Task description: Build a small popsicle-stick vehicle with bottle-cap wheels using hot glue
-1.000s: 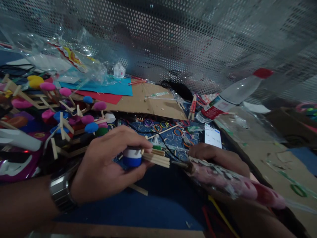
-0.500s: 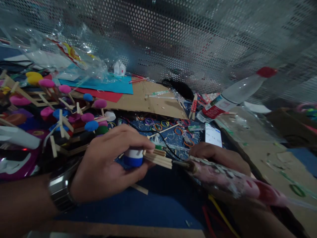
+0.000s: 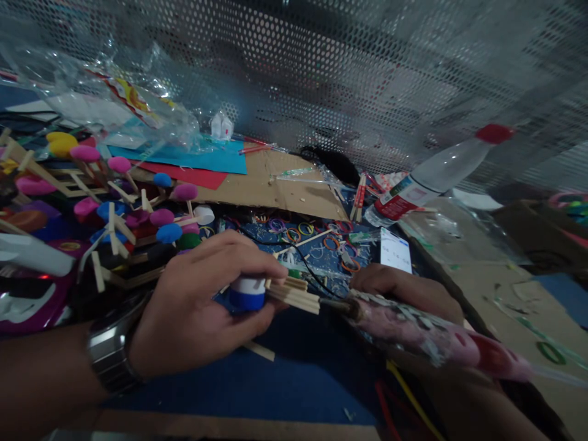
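My left hand [image 3: 197, 300], with a metal-banded watch on the wrist, is closed around a bundle of wooden sticks [image 3: 296, 295] and bottle caps. A blue cap [image 3: 247, 299] with a white one against it shows between thumb and fingers. In my right hand [image 3: 408, 288] is a worn pink hot glue gun [image 3: 408, 331], a clear glue stick trailing from its back end. Its metal nozzle points left and sits at the free ends of the sticks; whether it touches them I cannot tell. A loose wooden stick [image 3: 260, 350] lies below my left hand.
Stick pieces with coloured balloons [image 3: 169, 233] crowd the left, beside a purple-and-white device [image 3: 43, 288]. Rubber bands [image 3: 294, 234] are scattered in the middle. A tilted water bottle [image 3: 427, 180], a phone [image 3: 395, 251] and cardboard [image 3: 266, 184] lie farther back, before a perforated metal panel [image 3: 294, 79].
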`<state>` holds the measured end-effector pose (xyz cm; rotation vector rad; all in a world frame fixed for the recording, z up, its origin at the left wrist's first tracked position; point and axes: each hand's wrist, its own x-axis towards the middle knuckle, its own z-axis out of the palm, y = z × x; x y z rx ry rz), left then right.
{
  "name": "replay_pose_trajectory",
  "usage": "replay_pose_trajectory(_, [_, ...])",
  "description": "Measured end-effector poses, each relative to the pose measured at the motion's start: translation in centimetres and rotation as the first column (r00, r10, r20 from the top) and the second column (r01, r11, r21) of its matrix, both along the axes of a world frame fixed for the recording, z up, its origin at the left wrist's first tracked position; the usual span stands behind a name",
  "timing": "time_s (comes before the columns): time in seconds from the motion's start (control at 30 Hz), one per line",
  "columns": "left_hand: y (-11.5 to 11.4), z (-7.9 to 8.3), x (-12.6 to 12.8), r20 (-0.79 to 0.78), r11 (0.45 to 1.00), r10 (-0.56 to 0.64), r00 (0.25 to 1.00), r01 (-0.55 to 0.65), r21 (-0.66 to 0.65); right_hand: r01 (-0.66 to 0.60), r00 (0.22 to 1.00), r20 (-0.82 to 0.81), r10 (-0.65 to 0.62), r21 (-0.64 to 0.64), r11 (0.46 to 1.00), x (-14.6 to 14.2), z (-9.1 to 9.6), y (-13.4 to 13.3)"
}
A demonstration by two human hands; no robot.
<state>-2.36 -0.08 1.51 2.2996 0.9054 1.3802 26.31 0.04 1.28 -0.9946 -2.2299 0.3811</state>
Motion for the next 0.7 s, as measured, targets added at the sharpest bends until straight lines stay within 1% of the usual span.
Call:
replay_pose_trajectory(0.17, [0.0,0.0,0.0,-0.01,1.0,0.006,1.0,-0.006,-0.001,-0.01,1.0,0.002,0.01,-0.042,0.999,0.0,0.4,0.0])
replay_pose_trajectory(0.27, [-0.1,0.1,0.0,-0.015,1.0,0.01,1.0,-0.01,0.0,-0.01,1.0,-0.01,0.01,-0.052,0.999,0.0,0.1,-0.1])
replay_pose_trajectory(0.33, [-0.1,0.1,0.0,-0.017,1.0,0.012,1.0,-0.012,0.0,0.004,1.0,-0.026,-0.005,-0.041,0.999,0.0,-0.3,-0.1])
replay_pose_trajectory(0.4, [-0.1,0.1,0.0,-0.015,1.0,0.011,1.0,-0.011,-0.002,0.03,0.998,-0.05,-0.03,0.0,1.0,0.1,-0.8,0.0])
replay_pose_trajectory(0.47, [-0.1,0.1,0.0,-0.014,1.0,0.006,1.0,-0.006,-0.003,0.034,0.998,-0.05,-0.033,0.021,0.999,0.2,-1.0,0.0])
replay_pose_trajectory(0.6, [0.0,0.1,0.0,-0.03,1.0,0.007,1.0,-0.006,0.003,-0.02,1.0,0.02,0.021,-0.041,0.999,0.3,-0.1,0.0])
replay_pose_trajectory(0.7, [0.0,0.2,0.0,-0.033,1.0,0.016,0.999,-0.016,0.01,-0.021,0.999,0.038,0.022,-0.035,0.999,0.3,0.4,-0.1])
